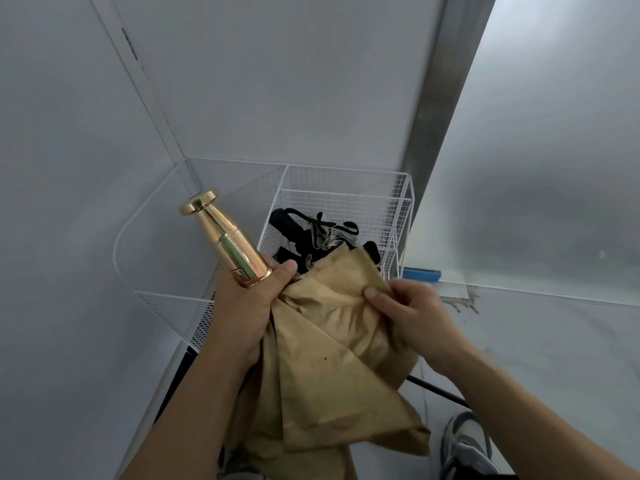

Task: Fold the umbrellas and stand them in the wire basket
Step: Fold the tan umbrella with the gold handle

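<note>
A gold umbrella (322, 358) hangs collapsed in front of me, its shiny gold handle (221, 237) pointing up and to the left. My left hand (246, 303) grips the base of that handle. My right hand (408, 317) pinches a fold of the tan canopy at its right side. Behind them stands the white wire basket (346, 188) in the corner, with a black umbrella (301, 233) lying inside it, partly hidden by the gold fabric.
A lower white wire rack (166, 299) curves around the left of the basket. Grey walls meet in the corner behind. A blue object (422, 273) lies right of the basket. My shoe (464, 445) stands on the floor at the lower right.
</note>
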The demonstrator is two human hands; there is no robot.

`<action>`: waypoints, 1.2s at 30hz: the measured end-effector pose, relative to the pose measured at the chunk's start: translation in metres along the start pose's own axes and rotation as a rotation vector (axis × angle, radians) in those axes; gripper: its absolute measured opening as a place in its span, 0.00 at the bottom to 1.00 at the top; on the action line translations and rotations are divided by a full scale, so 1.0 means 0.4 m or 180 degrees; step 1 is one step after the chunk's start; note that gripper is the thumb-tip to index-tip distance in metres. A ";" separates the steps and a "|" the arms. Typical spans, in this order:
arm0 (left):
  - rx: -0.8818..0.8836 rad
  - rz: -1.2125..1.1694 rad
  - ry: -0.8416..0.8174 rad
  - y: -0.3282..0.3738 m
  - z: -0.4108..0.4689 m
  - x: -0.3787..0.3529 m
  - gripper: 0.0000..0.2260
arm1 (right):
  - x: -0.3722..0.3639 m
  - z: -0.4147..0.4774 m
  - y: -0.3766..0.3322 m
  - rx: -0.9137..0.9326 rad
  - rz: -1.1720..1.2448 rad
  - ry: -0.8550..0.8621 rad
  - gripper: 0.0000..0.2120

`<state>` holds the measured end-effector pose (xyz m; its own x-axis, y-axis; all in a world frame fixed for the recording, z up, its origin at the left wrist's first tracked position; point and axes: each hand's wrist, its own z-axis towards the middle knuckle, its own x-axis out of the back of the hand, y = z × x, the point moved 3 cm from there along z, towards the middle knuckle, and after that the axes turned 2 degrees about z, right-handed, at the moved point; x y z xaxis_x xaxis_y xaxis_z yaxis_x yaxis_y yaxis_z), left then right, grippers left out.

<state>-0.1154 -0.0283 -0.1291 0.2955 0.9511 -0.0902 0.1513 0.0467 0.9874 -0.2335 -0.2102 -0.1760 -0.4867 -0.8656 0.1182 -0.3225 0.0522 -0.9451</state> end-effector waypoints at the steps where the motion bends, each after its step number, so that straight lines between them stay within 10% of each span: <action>1: 0.0090 -0.0056 -0.0099 0.000 0.000 0.000 0.10 | 0.008 0.000 -0.008 0.0325 -0.0030 0.0304 0.11; 6: 0.0492 -0.0473 -0.0561 -0.002 -0.005 -0.014 0.11 | 0.009 0.011 0.001 0.1088 -0.1055 0.1008 0.12; 10: 0.0665 -0.0232 0.0102 -0.018 0.007 0.010 0.10 | 0.004 -0.001 -0.005 0.0913 -0.1159 0.0954 0.08; 14: 0.0639 -0.0083 0.1181 -0.042 0.043 0.058 0.13 | -0.018 -0.048 -0.039 0.1059 -0.0650 -0.0365 0.22; 19: 0.0688 -0.0346 0.1837 -0.061 0.079 0.101 0.12 | -0.058 -0.065 0.008 0.0844 -0.2247 -0.1169 0.38; 24: 0.0690 -0.0194 0.1401 -0.064 0.063 0.065 0.11 | -0.048 -0.054 -0.015 0.1523 -0.1852 0.0039 0.08; 29: 0.0610 -0.0056 0.0514 -0.040 0.038 0.014 0.07 | -0.002 -0.012 -0.004 0.0895 -0.0786 0.0637 0.21; 36: 0.0765 -0.0269 0.0358 -0.038 0.027 0.013 0.09 | 0.032 -0.003 -0.006 0.0097 -0.0605 -0.0094 0.19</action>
<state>-0.1059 -0.0276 -0.1459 0.1679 0.9754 -0.1429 0.3943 0.0664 0.9166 -0.2398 -0.2209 -0.1720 -0.3952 -0.8726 0.2868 -0.3813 -0.1282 -0.9155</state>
